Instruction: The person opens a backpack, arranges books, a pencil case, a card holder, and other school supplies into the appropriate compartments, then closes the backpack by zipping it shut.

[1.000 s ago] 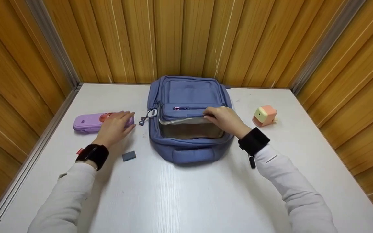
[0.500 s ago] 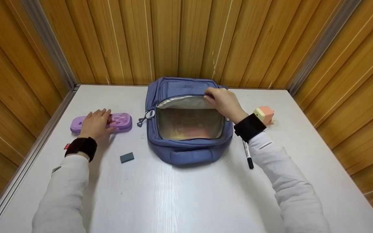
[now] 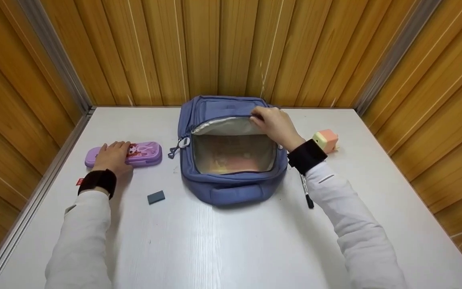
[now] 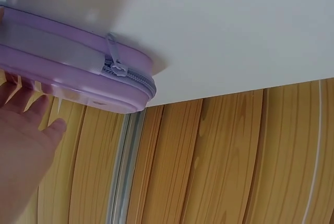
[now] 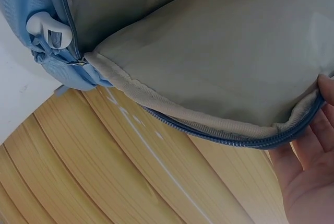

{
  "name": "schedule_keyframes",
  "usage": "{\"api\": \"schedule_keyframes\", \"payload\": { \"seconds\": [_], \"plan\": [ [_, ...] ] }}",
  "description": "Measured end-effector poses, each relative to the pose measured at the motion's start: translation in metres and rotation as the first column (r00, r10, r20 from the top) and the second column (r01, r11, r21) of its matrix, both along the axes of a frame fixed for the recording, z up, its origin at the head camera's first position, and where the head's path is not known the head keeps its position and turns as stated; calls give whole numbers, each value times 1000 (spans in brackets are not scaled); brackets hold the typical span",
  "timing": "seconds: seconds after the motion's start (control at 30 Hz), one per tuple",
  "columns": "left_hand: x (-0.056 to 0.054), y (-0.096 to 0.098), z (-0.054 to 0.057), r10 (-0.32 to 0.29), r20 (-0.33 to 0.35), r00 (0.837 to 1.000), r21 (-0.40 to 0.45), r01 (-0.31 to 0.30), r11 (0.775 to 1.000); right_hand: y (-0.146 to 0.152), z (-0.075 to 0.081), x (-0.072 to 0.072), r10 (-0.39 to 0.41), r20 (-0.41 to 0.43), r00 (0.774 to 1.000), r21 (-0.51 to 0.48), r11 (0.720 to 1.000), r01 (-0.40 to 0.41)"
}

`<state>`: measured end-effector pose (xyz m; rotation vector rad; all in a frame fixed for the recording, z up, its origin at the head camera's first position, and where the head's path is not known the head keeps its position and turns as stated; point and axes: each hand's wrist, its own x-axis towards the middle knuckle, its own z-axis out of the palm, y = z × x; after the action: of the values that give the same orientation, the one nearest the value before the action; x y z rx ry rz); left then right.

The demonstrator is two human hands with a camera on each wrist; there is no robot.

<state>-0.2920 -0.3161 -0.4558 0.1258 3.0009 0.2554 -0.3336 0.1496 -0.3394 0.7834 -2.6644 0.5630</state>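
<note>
My left hand lies across the purple pencil case, covering part of its lid with its fingers. In the left wrist view, loosely extended fingers are at the lid, and a bit of a digit shows by the case's side at the frame edge. My right hand pinches the zipped edge of a blue backpack's front flap between thumb and fingers, holding it up. Below the flap, the backpack gapes, showing a pale grey lining and something pinkish and yellow inside.
A dark grey-blue rectangular block lies left of the backpack. To its right are a black-capped marker, partly under the right forearm, and a pink and yellow pencil sharpener. Wood-panelled walls border the white table.
My right hand has raised the flap and folded it back, widening the opening. My left hand has slid left along the pencil case, baring its right end.
</note>
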Motion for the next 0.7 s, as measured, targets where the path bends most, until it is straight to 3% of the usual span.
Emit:
{"api": "schedule_keyframes", "payload": {
  "seconds": [0.17, 0.4, 0.57, 0.7],
  "plan": [
    [3, 0, 3, -75, -61, 995, -52, 71, 996, 0, 0, 0, -9, 8, 1000, -5, 1000, 9],
    [11, 0, 7, -178, -149, 973, -105, 164, 981, -1, 0, -1, -7, 7, 1000, -5, 1000, 7],
    [18, 11, 15, -248, -197, 948, -141, 223, 965, -1, 0, -2, -7, 3, 1000, -4, 1000, 7],
    [23, 29, 22, -324, -232, 917, -181, 286, 941, 1, -1, -4, -5, 4, 1000, -5, 1000, 5]
  ]
}}
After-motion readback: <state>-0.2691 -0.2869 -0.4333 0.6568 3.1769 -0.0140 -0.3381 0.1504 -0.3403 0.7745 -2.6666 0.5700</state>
